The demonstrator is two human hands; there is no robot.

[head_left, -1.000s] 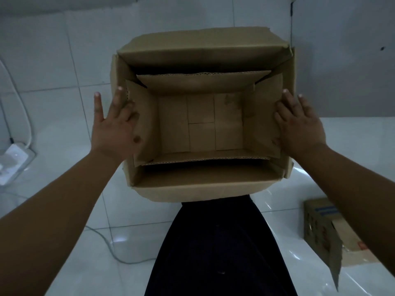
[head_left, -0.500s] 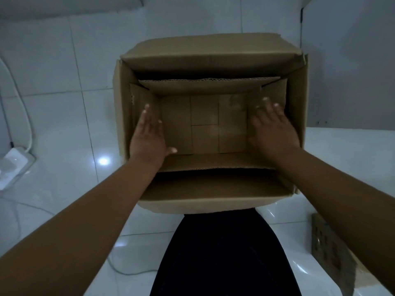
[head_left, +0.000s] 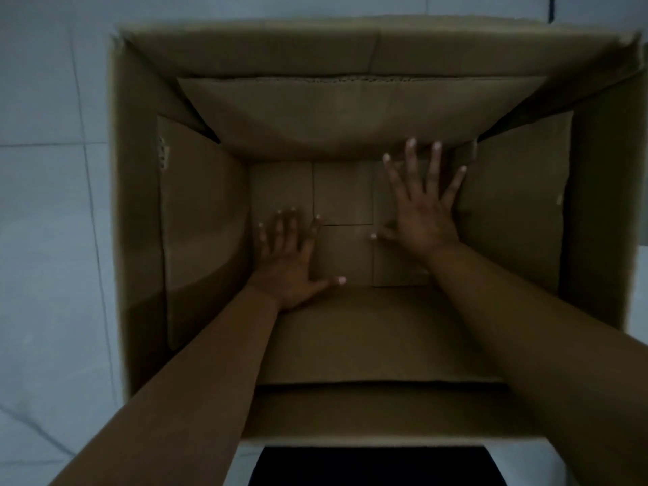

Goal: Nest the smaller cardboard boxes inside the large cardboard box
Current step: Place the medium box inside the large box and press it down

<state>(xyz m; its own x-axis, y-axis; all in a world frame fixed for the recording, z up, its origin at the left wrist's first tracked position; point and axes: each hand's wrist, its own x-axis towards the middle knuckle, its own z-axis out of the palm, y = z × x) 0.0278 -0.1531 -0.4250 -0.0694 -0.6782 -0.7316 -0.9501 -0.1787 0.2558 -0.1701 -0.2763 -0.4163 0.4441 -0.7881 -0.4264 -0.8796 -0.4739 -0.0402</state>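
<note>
The large cardboard box fills most of the view, open at the top. A smaller cardboard box sits inside it, its flaps standing up against the large box's walls. Both my arms reach down into the smaller box. My left hand lies flat, fingers spread, on the bottom at the near left. My right hand lies flat with spread fingers on the bottom at the far right, fingertips at the far wall. Neither hand holds anything.
White tiled floor lies to the left of the boxes. My dark clothing shows at the bottom edge, just below the large box's near wall. A dark cable shows at the top right.
My hands left the side flaps and went down inside the smaller box onto its bottom. The view moved closer over the boxes.
</note>
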